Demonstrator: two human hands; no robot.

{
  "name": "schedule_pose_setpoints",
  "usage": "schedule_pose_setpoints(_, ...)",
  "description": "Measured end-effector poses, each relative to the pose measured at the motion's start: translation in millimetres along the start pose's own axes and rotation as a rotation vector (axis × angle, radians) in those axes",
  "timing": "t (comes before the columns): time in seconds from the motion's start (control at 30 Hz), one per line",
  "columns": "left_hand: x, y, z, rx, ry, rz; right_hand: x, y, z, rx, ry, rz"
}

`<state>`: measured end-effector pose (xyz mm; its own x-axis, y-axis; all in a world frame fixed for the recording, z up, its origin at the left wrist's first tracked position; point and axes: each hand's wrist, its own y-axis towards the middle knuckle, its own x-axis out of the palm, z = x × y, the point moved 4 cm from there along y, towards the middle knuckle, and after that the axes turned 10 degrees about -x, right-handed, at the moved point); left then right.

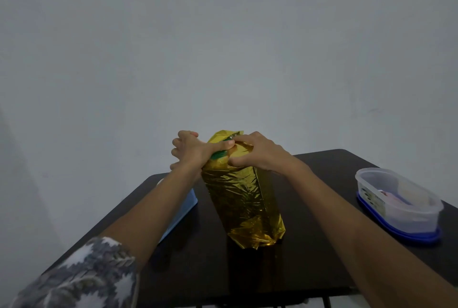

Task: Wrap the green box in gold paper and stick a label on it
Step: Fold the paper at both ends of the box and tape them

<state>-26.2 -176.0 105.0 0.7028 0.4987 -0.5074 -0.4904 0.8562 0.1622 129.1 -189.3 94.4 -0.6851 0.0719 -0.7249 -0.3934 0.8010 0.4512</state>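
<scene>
Mid tabletop (309, 245), gold paper (240, 198) sheathes the green box (219, 155) standing on end, long axis upright, unclosed top between both grips: left hand (190, 151) curled round it, right hand (257, 152) pinching paper, equally near.

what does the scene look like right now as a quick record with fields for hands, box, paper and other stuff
box: tall green box, upright on the dark table, only its top end bare
paper: shiny gold wrapping paper, crinkled round the box sides
left hand: grips the box top, thumb across the green end
right hand: pinches the gold paper at the top
table right: clear oval plastic container on a blue lid
table left: light blue object, partly hidden by the left arm
label: none seen on the paper
</scene>
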Motion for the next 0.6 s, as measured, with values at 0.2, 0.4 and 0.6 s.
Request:
schedule_pose_setpoints(0.2,0,5,-1,-0.022,0.014,-0.136,1,4,2,0.013,0.053,0.000)
schedule_pose_setpoints(0.4,-27,-3,-5,-0.039,0.096,-0.419,1,6,8,-0.021,0.124,-0.002)
schedule_pose_setpoints(0.6,-40,-2,20,0.084,0.166,-0.424,13,-23,21,-0.062,0.647,0.293)
